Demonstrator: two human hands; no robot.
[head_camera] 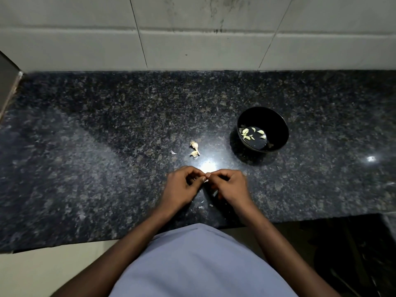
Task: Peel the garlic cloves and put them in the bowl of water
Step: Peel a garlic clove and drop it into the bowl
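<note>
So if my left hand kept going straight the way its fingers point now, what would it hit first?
Your left hand points rightward, so it would most likely meet your right hand first; both already pinch the same garlic clove between them.

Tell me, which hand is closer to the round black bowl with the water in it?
The right hand. The round black bowl sits beyond it, off to its right. The left hand is farther away, on the other side of the right one.

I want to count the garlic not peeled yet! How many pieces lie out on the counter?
2. One garlic piece lies left of the black bowl, the other garlic piece just nearer. Another may be hidden in the fingers.
</note>
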